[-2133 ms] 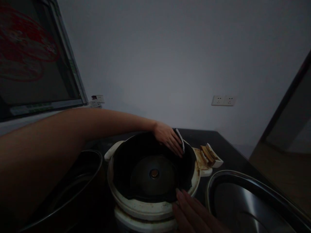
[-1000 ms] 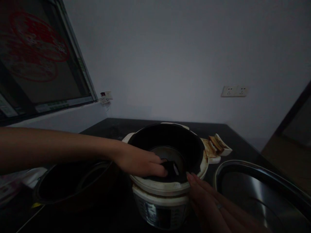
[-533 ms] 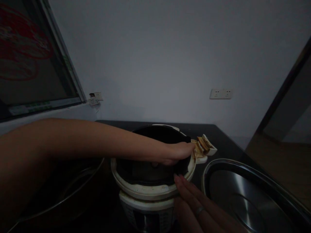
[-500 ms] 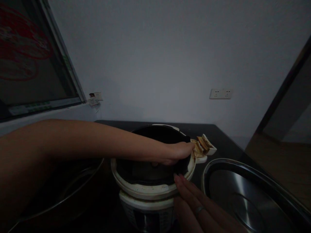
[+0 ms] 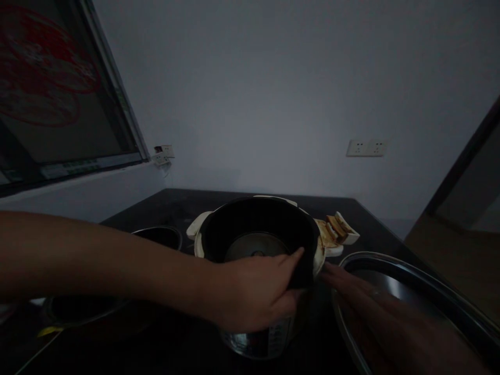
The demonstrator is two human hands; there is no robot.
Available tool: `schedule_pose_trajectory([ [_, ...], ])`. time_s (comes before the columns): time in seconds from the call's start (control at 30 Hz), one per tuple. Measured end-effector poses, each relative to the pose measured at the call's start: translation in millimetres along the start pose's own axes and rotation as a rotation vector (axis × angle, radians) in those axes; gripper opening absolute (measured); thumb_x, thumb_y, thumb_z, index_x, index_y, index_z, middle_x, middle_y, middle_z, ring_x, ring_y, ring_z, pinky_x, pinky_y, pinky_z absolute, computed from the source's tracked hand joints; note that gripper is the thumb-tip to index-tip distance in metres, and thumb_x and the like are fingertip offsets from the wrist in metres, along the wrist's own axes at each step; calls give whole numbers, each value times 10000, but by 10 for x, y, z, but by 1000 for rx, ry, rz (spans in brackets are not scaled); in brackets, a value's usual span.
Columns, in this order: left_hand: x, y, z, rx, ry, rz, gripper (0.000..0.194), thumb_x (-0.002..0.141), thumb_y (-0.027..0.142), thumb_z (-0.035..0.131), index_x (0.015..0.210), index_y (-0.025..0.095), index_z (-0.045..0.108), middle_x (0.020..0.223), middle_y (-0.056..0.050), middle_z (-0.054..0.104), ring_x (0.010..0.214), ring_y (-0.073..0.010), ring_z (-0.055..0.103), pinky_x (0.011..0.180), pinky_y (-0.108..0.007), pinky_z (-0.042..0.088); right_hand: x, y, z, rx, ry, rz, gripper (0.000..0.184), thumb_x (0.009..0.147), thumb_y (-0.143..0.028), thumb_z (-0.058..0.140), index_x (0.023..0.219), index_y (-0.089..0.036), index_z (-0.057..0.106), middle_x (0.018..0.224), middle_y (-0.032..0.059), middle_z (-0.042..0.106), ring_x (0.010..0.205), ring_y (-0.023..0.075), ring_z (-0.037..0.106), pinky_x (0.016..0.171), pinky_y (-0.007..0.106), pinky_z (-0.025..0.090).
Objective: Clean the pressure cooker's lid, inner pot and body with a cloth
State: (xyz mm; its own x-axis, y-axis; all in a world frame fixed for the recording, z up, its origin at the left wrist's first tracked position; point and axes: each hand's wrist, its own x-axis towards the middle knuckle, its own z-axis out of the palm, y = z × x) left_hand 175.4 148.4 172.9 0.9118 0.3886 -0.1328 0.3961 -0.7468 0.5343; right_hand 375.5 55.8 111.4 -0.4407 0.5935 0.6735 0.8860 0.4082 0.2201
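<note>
1. Shifted since the earlier frame: my left hand [image 5: 253, 294], from the inner side wall to the near-right rim.
2. Cooker [image 5: 198, 246]: upright on the counter [image 5: 187, 198], open, black inside, pale-rimmed, brown-stained at its hinge [image 5: 335, 229].
3. Left fingers: pinched on a dark cloth [image 5: 302, 271]. Right hand [image 5: 390, 317]: fingers extended; rim contact, cannot tell.
4. Caution: one-sided pressure may slide the cooker into the steel lid [image 5: 394, 285].
</note>
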Motion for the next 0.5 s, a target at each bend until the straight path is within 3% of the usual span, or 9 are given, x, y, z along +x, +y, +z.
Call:
schedule_pose_trajectory([
  [0.13, -263, -120, 77, 322, 32, 67, 779, 854, 256, 529, 1506, 90, 136, 1516, -224, 313, 1353, -327, 389, 1079, -429, 370, 23, -48, 82, -35, -91, -72, 437, 829, -78, 389, 1204, -83, 612, 1203, 129, 650, 983, 177, 683, 690, 187, 579],
  [0.33, -743, -537, -9, 633, -2, 219, 1040, 750, 332, 690, 1524, 206, 6, 1546, -189, 225, 1284, -388, 461, 1026, -498, 410, 3, -68, 153, -51, -10, -53, 403, 888, -108, 338, 1118, -100, 669, 1113, 115, 694, 902, 166, 706, 585, 151, 569],
  [0.4, -886, -704, -93, 627, -17, 278, 1001, 793, 337, 648, 1518, 236, -34, 1555, -156, 206, 1341, -358, 399, 1082, -488, 351, -29, -50, 189, -47, -5, -52, 394, 898, -125, 355, 1162, -99, 646, 1135, 117, 683, 873, 166, 712, 594, 157, 572],
  [0.5, -1047, -952, -236, 547, -17, 320, 778, 892, 307, 519, 1519, 300, 58, 1550, -83, 257, 1397, -271, 324, 1159, -427, 232, -109, -13, 256, -8, 0, -38, 432, 898, -143, 382, 1291, -137, 561, 1227, 94, 635, 914, 178, 702, 643, 195, 588],
])
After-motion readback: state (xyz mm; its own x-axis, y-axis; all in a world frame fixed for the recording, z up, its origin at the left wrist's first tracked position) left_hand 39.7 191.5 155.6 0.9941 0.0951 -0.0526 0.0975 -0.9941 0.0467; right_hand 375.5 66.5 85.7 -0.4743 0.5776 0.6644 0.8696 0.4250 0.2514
